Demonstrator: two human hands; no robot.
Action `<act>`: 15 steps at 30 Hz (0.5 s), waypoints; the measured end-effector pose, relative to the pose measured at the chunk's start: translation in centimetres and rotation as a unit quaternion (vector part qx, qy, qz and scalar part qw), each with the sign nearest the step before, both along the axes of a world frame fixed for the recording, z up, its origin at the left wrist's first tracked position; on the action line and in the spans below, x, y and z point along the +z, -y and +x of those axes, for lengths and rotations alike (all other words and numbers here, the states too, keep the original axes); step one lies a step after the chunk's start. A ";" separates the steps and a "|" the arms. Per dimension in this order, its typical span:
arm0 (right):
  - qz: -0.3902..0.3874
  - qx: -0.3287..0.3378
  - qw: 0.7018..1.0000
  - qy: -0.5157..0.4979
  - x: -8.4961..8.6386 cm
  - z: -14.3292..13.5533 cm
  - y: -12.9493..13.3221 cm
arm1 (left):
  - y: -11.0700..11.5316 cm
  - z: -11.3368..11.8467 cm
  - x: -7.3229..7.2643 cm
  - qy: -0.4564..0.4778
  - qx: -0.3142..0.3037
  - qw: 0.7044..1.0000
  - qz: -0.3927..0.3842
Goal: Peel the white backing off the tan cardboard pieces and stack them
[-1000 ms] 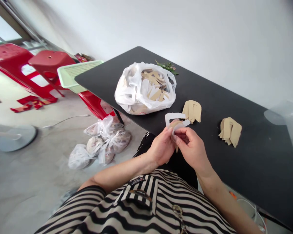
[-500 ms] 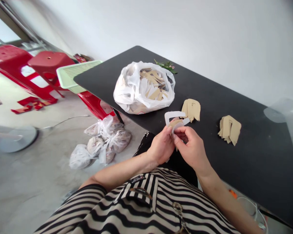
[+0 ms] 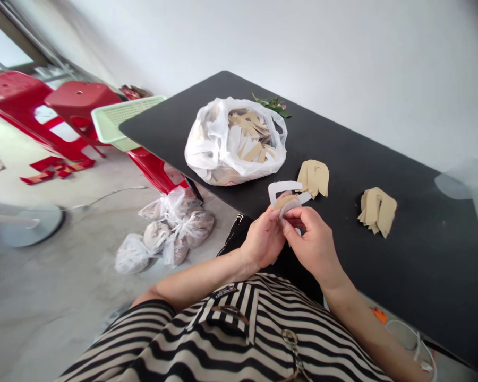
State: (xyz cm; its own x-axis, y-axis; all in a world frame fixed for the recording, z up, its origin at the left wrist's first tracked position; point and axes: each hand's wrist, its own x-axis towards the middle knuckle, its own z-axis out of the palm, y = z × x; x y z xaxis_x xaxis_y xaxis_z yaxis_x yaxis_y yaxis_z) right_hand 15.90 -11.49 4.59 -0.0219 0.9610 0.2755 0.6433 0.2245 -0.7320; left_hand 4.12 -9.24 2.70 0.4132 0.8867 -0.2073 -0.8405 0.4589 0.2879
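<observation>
Between my two hands, over the near edge of the table, are U-shaped paper cutouts point(image 3: 278, 192), white on one face and tan on the other. My left hand point(image 3: 265, 239) is closed on them from below and the left. With thumb and fingers pinched, my right hand point(image 3: 308, 236) grips a curled white-and-tan piece at their near side. Just beyond my fingers lies a fanned stack of tan cutouts point(image 3: 314, 178). A second tan stack point(image 3: 377, 211) sits farther right. A white plastic bag point(image 3: 207, 143) full of loose tan and white cutouts stands open to the left.
The black table point(image 3: 342, 148) runs diagonally along a white wall. A leafy sprig point(image 3: 274, 105) lies behind the bag. Tied plastic bags point(image 3: 175, 223), red stools point(image 3: 82, 98) and a pale green basket point(image 3: 119, 119) are at left. A clear sheet point(image 3: 462, 178) is at far right.
My hands stay nearly in place, with only a slight shift of the curled piece between them. The view has moved a little; the stacks and bag look unchanged.
</observation>
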 end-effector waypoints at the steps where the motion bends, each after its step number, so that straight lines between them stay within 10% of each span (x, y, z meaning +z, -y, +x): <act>1: 0.003 -0.001 1.000 0.007 0.0 0.0 0.0 | 0.0 0.0 0.0 0.000 0.001 1.000 -0.002; 15: 0.028 0.005 0.998 0.057 0.2 -0.7 -0.2 | 0.2 -0.1 -0.5 -0.010 0.018 1.000 0.014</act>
